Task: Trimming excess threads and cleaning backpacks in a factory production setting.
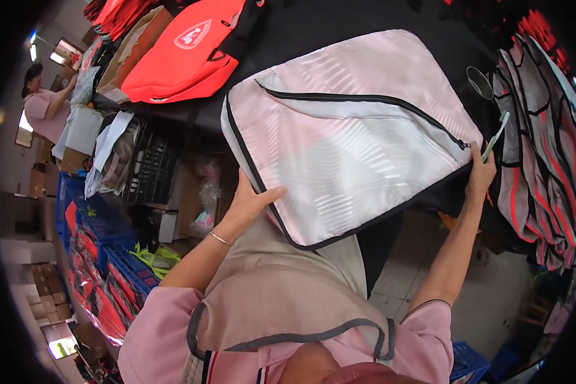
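A flat rectangular fabric bag (365, 153) in pale pink and white, edged in black piping, is held tilted above the dark table's near edge. A long black zipper (371, 98) curves across its face, and its flap gapes a little. My left hand (249, 203) grips the bag's lower left edge, thumb on top and the fingers hidden underneath. At the right corner, by the zipper's end, my right hand (482, 171) is closed round a pale green toothbrush (495, 137), bristles up. That same hand also touches the bag's corner.
A red bag (184, 51) lies on the table (285, 41) at the far left. Grey pieces with black and red trim (537, 153) are piled at the right. A black crate (157, 157) and blue crates (86, 211) stand left. Another person (45, 105) works at far left.
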{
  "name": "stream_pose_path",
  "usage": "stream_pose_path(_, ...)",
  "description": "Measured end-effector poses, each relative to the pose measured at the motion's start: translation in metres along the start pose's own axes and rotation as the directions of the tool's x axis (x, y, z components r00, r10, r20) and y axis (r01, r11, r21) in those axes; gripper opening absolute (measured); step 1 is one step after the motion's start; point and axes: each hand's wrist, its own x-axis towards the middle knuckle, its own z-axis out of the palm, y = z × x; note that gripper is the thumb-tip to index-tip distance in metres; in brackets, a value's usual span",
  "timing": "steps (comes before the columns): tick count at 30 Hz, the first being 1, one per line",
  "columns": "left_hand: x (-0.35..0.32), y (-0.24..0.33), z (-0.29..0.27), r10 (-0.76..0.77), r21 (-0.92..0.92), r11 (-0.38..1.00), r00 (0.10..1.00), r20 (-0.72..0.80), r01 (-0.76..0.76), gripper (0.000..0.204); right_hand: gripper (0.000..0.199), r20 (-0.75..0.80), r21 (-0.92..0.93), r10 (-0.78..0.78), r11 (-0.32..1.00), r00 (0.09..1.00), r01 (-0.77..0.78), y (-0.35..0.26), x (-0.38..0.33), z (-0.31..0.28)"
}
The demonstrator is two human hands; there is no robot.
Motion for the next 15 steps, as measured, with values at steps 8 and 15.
stream_pose_path(8,0.073,0.089,-0.091,0.203,0.140,0.966,0.972,0.122,-0.219,0.059,0.031,0.121,-0.138,-0.006,0.990,0.993,0.023,-0.079,-0.108,-0.043)
stream_pose_path(15,0.216,0.117,-0.094,0.079,0.286,0.948,0.975,0.206,-0.137,0.047,0.035,0.198,-0.141,0.040,0.990,0.979,-0.012,-0.082,-0.087,-0.076)
